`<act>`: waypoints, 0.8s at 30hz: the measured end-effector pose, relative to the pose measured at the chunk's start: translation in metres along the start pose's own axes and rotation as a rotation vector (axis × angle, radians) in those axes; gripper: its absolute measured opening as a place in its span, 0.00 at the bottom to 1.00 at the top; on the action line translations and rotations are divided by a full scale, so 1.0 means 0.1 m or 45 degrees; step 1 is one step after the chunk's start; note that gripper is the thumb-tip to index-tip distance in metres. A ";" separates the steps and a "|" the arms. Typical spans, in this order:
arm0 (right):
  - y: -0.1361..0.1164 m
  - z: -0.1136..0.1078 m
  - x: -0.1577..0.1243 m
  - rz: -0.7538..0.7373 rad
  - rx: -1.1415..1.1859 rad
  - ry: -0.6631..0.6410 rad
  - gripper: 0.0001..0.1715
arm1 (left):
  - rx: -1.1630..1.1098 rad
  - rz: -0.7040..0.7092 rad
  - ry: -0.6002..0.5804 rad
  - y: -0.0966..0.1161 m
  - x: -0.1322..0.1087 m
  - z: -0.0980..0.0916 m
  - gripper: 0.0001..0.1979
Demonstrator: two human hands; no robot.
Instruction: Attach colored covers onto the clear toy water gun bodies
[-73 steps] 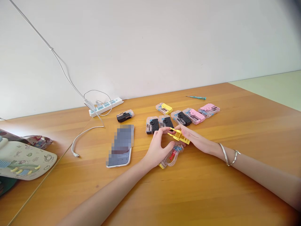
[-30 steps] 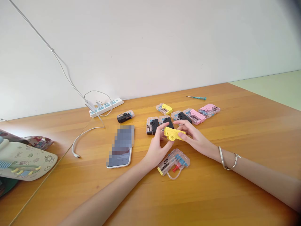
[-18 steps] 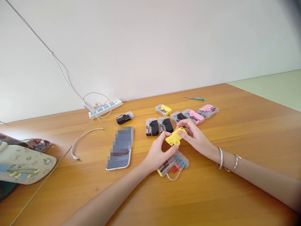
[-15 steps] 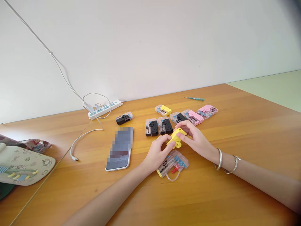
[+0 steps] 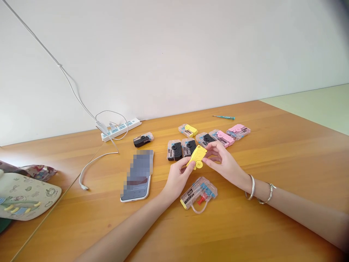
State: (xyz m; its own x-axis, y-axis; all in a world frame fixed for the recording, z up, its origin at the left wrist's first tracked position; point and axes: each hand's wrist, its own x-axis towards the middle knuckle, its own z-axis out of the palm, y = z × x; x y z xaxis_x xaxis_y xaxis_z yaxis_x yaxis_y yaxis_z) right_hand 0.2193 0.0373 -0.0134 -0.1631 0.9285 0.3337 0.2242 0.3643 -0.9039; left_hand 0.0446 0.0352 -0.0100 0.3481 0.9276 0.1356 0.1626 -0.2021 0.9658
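Observation:
Between my two hands is a yellow plastic casing with a round disc at its lower edge, tilted and raised above the table. My left hand pinches its left side, thumb across the front. At the right edge, my right hand grips with thumb and fingertips, the other fingers curled loosely behind. Just below lies a clear mini water gun with a red trigger, blue inner parts and a yellow base, flat on the table and touched by neither hand.
Behind my hands lie several folded water guns: black, yellow and pink. A teal screwdriver is farther back. Leftward are a phone, a power strip, a white cable and a patterned bag.
The yellow casing has turned more toward me and shifted slightly left. My right thumb has slid from its face to its right edge. The view has shifted slightly.

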 end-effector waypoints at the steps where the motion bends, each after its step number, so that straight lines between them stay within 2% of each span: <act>1: -0.01 -0.01 0.00 -0.008 -0.034 0.023 0.13 | -0.003 0.003 -0.012 0.00 0.00 0.00 0.15; 5: -0.04 -0.05 0.02 -0.060 -0.170 0.150 0.09 | 0.010 0.002 -0.036 -0.01 0.00 0.01 0.14; 11: -0.08 -0.02 -0.01 -0.141 -0.285 -0.038 0.04 | 0.001 0.068 -0.067 -0.01 -0.01 0.00 0.14; 14: -0.08 -0.01 -0.04 -0.201 -0.340 -0.047 0.05 | 0.018 0.100 -0.093 -0.02 -0.01 -0.01 0.14; 19: -0.03 -0.01 -0.06 -0.247 -0.601 -0.027 0.14 | 0.050 0.115 -0.129 -0.02 -0.02 -0.01 0.14; 24: -0.02 -0.03 -0.05 -0.349 -0.919 0.046 0.11 | 0.174 0.147 -0.132 0.00 -0.01 -0.01 0.15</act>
State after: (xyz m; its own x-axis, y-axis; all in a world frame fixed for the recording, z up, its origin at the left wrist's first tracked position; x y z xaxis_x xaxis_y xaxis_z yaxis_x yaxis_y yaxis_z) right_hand 0.2226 0.0324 -0.0125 -0.2746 0.7956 0.5401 0.7534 0.5270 -0.3932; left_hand 0.0430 0.0343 -0.0100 0.4635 0.8601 0.2132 0.2375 -0.3524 0.9052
